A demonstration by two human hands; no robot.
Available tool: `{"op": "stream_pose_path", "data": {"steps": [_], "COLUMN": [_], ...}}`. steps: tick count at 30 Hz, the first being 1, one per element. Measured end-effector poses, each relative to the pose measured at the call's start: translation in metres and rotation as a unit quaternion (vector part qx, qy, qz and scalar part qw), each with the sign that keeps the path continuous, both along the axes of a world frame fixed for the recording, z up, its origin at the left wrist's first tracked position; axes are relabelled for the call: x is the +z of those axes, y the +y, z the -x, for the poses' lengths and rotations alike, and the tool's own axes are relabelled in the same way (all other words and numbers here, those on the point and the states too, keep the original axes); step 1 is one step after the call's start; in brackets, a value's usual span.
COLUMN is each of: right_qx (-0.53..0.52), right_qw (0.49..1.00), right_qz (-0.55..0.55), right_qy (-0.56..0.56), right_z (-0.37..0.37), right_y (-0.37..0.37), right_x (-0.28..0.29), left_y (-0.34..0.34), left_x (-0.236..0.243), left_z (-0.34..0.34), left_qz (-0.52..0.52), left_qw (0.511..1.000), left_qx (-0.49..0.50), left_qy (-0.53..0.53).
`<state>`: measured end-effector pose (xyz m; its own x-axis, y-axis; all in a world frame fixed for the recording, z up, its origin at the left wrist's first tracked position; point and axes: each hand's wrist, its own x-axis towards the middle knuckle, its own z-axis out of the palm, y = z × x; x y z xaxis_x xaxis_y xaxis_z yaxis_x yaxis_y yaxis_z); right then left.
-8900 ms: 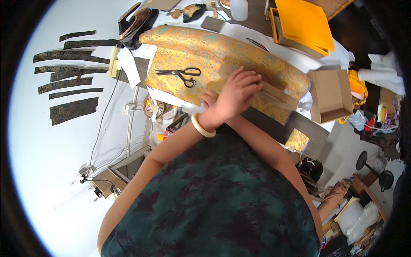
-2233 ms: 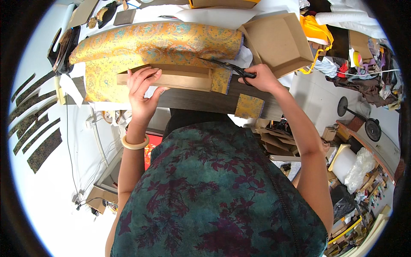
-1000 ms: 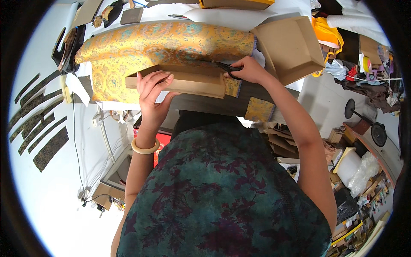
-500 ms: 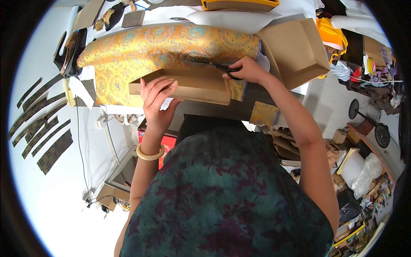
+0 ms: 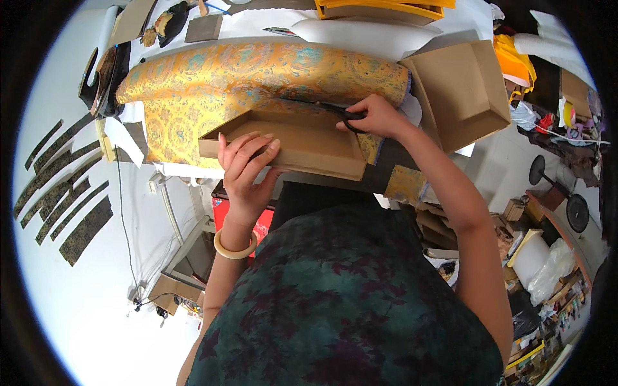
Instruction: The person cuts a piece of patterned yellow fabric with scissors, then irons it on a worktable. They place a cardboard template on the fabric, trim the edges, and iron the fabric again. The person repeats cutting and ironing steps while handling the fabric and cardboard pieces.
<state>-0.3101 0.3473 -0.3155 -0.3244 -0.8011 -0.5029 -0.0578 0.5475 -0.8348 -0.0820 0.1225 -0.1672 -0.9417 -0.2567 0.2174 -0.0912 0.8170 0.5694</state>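
My left hand (image 5: 248,161) grips the front left of a long, shallow brown cardboard box (image 5: 328,154), which lies on yellow brocade fabric (image 5: 174,128) with blue patterns. My right hand (image 5: 370,116) is closed on black scissors (image 5: 344,112) at the box's back right, the blades pointing left along a raised fold of the brocade behind the box; whether they are cutting I cannot tell. The rolled part of the brocade (image 5: 277,64) runs across behind both hands. A small piece of the brocade (image 5: 402,183) lies at the front edge of the dark wooden table.
A larger open cardboard box (image 5: 463,96) stands at the right. Behind are yellow boxes (image 5: 380,13), white paper (image 5: 360,32) and a grey block (image 5: 205,27). A black iron (image 5: 103,77) is at the back left. Dark patterned strips (image 5: 84,225) hang on the left wall; clutter fills the right.
Since about nine seconds ago my right hand has taken the scissors from the fabric and my left hand has gripped the box. In the last second the box has tipped slightly, showing more of its inside.
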Motion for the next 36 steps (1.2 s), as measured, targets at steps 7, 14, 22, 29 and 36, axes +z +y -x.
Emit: {"op": "stream_pose_path", "data": {"steps": [7, 14, 22, 29, 36], "right_qx": [-0.006, -0.013, 0.016, 0.019, -0.004], "right_qw": [0.999, 0.998, 0.999, 1.0, 0.999], "right_qz": [0.001, -0.023, -0.038, -0.01, -0.025], "right_qy": [-0.036, -0.061, -0.03, 0.011, -0.039], "right_z": [-0.01, -0.015, -0.014, -0.013, -0.013], "right_y": [-0.021, -0.048, -0.063, -0.071, -0.075], "right_x": [-0.008, 0.014, 0.002, 0.003, 0.011], "left_y": [0.0, -0.004, -0.007, -0.009, -0.012], "left_x": [0.006, 0.007, 0.002, -0.004, -0.008], "left_z": [0.004, 0.002, -0.002, -0.002, -0.003], "left_qz": [-0.008, -0.021, -0.05, -0.091, -0.102], "left_qw": [1.0, 1.0, 0.998, 0.994, 0.991], "left_qx": [-0.001, -0.004, -0.009, -0.015, -0.026], "left_qy": [0.004, 0.009, 0.034, 0.064, 0.079]}}
